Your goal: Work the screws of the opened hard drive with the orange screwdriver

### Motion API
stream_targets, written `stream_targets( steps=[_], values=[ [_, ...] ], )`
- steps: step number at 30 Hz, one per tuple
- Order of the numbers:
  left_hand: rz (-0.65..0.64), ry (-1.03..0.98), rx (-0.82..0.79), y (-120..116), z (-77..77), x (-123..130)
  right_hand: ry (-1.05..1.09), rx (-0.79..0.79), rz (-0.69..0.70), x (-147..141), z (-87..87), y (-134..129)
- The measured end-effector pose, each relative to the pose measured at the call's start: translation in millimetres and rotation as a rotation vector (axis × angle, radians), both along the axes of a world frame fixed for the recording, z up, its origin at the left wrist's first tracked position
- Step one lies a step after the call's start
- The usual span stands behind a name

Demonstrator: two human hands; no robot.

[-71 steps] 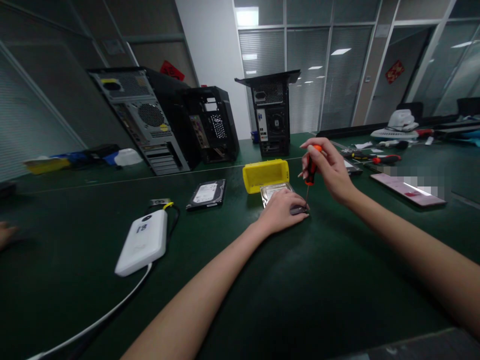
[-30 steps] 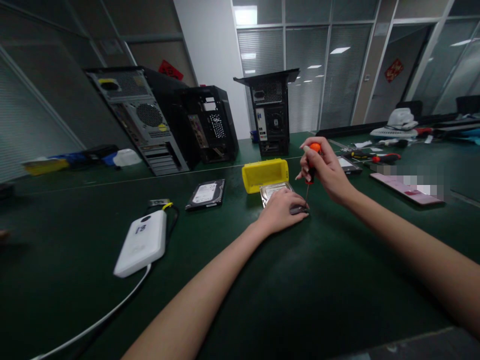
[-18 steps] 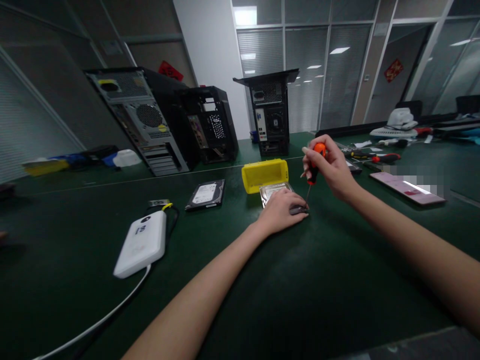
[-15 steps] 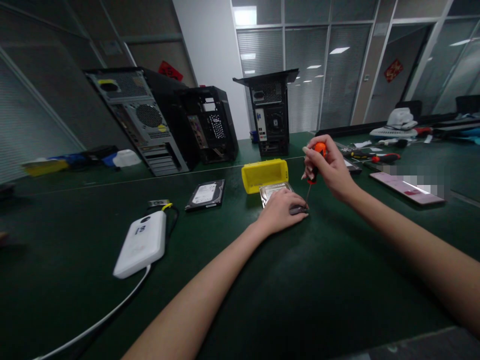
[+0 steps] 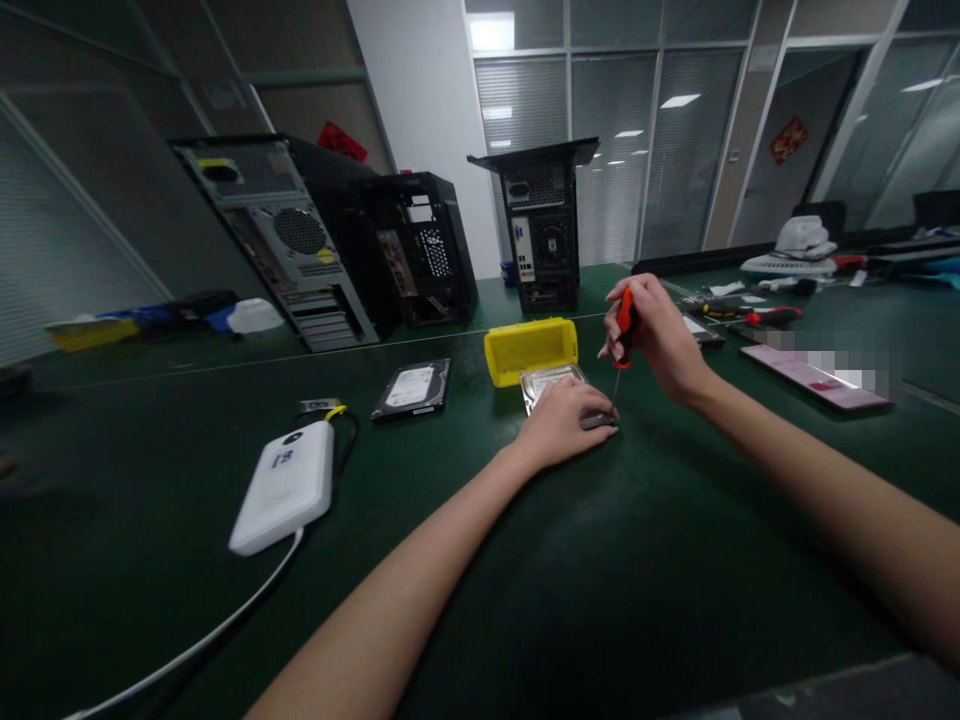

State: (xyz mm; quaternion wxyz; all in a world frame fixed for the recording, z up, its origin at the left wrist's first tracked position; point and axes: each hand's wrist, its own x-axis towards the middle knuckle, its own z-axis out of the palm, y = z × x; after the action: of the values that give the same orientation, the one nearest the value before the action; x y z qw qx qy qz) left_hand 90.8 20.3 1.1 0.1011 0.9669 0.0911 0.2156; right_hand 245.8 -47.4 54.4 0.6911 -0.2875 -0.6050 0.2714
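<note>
My left hand [image 5: 568, 425] lies over a silver hard drive [image 5: 545, 380], its fingers curled on the drive's right side. A dark grey edge shows under the fingertips; the palm hides most of the drive. In my right hand [image 5: 660, 330] is an orange-and-black screwdriver [image 5: 625, 330], closed round the handle and held nearly upright. The thin shaft points down beside my left fingertips, at the right end of the drive. Whether the tip sits in a screw is too small to tell. Just behind the drive stands an open yellow case [image 5: 531, 352].
Another hard drive [image 5: 412, 388] lies left of the yellow case. Nearer left is a white box-like device [image 5: 285, 487] with a cable. Computer cases [image 5: 544, 235] stand at the back. On the right are a phone [image 5: 817, 378], pliers [image 5: 772, 317] and another drive [image 5: 703, 332].
My right hand has turned the screwdriver handle a little, and its top now leans differently between the fingers. My left hand stays in place on the hard drive.
</note>
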Motion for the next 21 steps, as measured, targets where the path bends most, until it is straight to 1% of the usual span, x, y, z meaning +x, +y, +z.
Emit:
stream_targets(
  steps=[6,12,17,21],
  values=[
    [0.0,-0.007,-0.003,-0.3,-1.2,-0.3,-0.011,0.037,-0.051,3.3,-1.6,1.8],
    [-0.007,-0.007,-0.011,0.0,-1.3,-0.8,-0.033,0.029,-0.077,0.8,1.3,0.3],
    [-0.016,-0.007,-0.009,-0.3,-0.5,-1.1,-0.079,0.041,-0.155,-0.8,2.0,-2.4],
    [-0.005,-0.002,-0.003,-0.5,-0.9,-1.0,-0.113,0.07,-0.176,1.2,0.1,-1.1]
  ],
)
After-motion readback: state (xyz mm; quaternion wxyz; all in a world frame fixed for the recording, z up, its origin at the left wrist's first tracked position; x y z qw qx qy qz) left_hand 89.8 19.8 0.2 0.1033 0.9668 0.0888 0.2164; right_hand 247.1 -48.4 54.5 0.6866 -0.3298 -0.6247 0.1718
